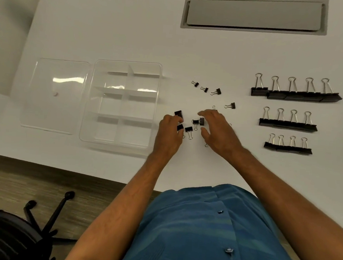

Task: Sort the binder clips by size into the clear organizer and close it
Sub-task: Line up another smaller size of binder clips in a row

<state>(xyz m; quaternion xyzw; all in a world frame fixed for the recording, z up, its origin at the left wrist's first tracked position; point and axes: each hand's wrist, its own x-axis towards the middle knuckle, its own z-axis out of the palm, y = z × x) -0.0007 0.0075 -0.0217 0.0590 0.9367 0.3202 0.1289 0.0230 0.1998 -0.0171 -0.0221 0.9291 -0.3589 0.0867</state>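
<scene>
The right hand (pixel 219 131) is covering some small clips; only wire loops are showing beside its fingers (pixel 203 113), which are spreading loosely above the white table (pixel 112 34). The left hand (pixel 169 132) is curling over a small clip (pixel 180 127); I cannot tell if it is pinching it. Bare table is lying beyond the fingertips. The open clear organizer (pixel 120 104) is sitting empty, left of the left fingers, its lid (pixel 55 95) further left.

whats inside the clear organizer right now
Only white dividers show inside the clear organizer; every compartment looks empty. Nothing covers it: its lid lies beside it, and the binder clips are on the table.
</scene>
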